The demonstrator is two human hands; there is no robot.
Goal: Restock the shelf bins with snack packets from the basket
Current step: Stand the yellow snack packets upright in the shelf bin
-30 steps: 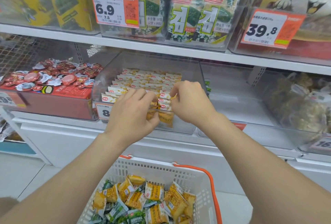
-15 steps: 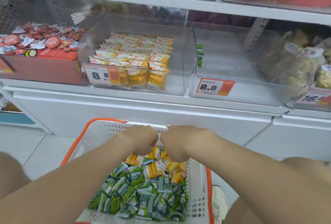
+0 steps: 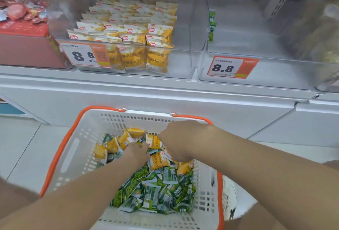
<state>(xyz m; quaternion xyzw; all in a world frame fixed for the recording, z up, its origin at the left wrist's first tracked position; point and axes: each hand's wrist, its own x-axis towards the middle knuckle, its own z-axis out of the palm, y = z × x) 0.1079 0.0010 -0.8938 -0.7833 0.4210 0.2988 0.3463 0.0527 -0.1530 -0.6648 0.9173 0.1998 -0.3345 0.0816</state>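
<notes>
A white basket with an orange rim (image 3: pixel 60 149) stands on the floor below me. Yellow snack packets (image 3: pixel 108 147) lie at its far end and green packets (image 3: pixel 156 194) nearer me. Both hands are down in the yellow pile. My left hand (image 3: pixel 136 153) reaches in with its fingertips buried among the packets. Beside it, my right hand (image 3: pixel 177 139) curls over a yellow packet (image 3: pixel 154 140). On the shelf above, a clear bin (image 3: pixel 183 64) holds rows of yellow packets (image 3: pixel 128 33). The clear bin to its right (image 3: pixel 275 71) holds only a few green packets (image 3: pixel 212 25).
Each bin front carries an 8.8 price tag (image 3: pixel 232 67). A red box of red-wrapped snacks (image 3: pixel 22 49) sits at the left, and a bin of bagged goods (image 3: pixel 315 33) at the far right. A white shelf base (image 3: pixel 165 93) runs behind the basket. My shoe (image 3: pixel 228 196) is beside it.
Both hands left the yellow-packet bin and dropped into the basket. The view tilted down, and the hands have since dug further into the yellow packets.
</notes>
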